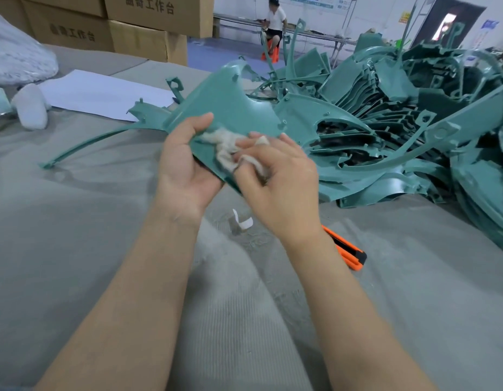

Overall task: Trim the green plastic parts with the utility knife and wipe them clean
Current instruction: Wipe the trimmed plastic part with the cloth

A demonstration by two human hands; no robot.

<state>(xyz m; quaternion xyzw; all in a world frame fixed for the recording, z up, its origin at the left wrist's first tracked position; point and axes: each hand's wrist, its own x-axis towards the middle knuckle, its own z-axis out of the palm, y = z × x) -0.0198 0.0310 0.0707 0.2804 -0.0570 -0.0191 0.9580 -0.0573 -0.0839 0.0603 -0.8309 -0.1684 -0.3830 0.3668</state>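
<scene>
Wiping stage. The left grip clasps the near edge of 1 green plastic part, held tilted above the middle of the desk. The right grip, fingers curled round a pale rag, presses it on the part's face. Risks: hard rubbing could twist and snap the part's long thin arm. A forearm sweep could knock the utility knife, lying on the desk just beside the right forearm, blade state indiscernible. Legible text: cartons at the far left corner read "曲奇工作台"; wall signs are unreadable.
</scene>
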